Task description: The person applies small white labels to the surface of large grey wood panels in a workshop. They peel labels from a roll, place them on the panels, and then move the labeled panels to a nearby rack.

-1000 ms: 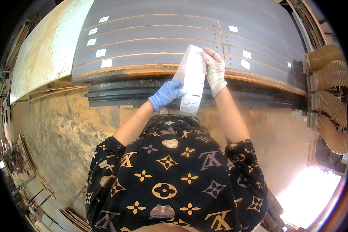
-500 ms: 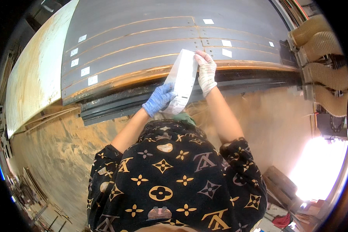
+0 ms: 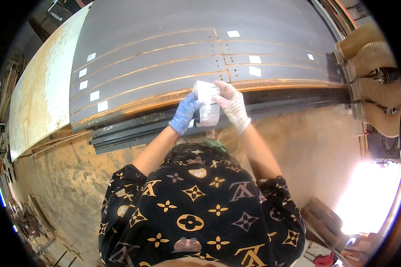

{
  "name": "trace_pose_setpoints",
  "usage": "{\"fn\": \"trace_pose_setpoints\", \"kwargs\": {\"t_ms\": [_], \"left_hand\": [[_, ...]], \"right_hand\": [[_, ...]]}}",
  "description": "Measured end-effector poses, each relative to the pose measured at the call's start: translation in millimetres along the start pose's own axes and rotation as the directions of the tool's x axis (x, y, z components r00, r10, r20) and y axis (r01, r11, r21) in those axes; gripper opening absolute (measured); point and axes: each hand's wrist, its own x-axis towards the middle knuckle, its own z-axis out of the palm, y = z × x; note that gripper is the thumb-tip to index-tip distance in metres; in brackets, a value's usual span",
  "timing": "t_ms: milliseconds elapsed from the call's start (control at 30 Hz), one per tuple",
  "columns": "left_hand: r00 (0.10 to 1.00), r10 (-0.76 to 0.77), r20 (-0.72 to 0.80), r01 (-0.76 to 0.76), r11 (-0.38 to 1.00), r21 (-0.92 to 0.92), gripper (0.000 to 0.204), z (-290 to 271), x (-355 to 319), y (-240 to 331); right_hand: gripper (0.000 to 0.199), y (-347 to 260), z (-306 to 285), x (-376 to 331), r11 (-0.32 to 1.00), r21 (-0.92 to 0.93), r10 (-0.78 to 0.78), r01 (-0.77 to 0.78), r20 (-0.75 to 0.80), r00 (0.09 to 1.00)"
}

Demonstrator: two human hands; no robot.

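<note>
A white strip of printed labels (image 3: pixel 209 115) is held up between my two hands, just in front of the grey panel's near edge. My left hand (image 3: pixel 185 114), in a blue knit glove, closes on the strip's left side. On the other side, my right hand (image 3: pixel 231 105), in a whitish glove with pale fingertips, pinches the strip near its upper end. Beyond my hands lies a grey panel (image 3: pixel 156 31) cut into long pieces by brown grooves. Small white labels, such as a label (image 3: pixel 255 71) at the right, are stuck on several pieces.
Dark rails (image 3: pixel 133 127) run along the bench front below the panel. A worn whitish board (image 3: pixel 44 84) flanks the panel on the left. Ribbed tan hoses (image 3: pixel 378 89) hang at the right. Dusty brown floor (image 3: pixel 84 182) spreads below, with wooden boxes (image 3: pixel 323 218) at lower right.
My right hand has come down and closer to my left hand. The strip, stretched long before, now looks shorter and bent between them. The view has shifted slightly.
</note>
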Motion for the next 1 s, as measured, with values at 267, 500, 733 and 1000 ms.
{"fn": "trace_pose_setpoints", "kwargs": {"t_ms": [267, 500, 733, 1000], "left_hand": [[0.934, -0.021, -0.357, 0.021, 1.0, -0.004, 0.025, 13, 70, -2], [0.765, 0.264, -0.587, -0.231, 0.964, 0.133, 0.014, -16, 100, -23], [0.587, 0.291, -0.755, -0.216, 0.956, 0.2, 0.016, -86, 110, -3], [0.642, 0.25, -0.725, -0.269, 0.959, 0.093, 0.013, -86, 141, 23]], "right_hand": [[0.027, -27, -28, 31, 0.883, -0.469, 0.089, -0.022, 0.121, 0.989], [0.012, -2, -34, 82, 0.742, -0.625, 0.0, 0.242, 0.36, 0.933], [0.024, 25, -13, 130, 0.867, -0.491, 0.155, 0.082, 0.423, 0.893], [0.043, 52, 25, 185, 0.97, -0.24, 0.135, -0.03, 0.432, 0.892]]}}
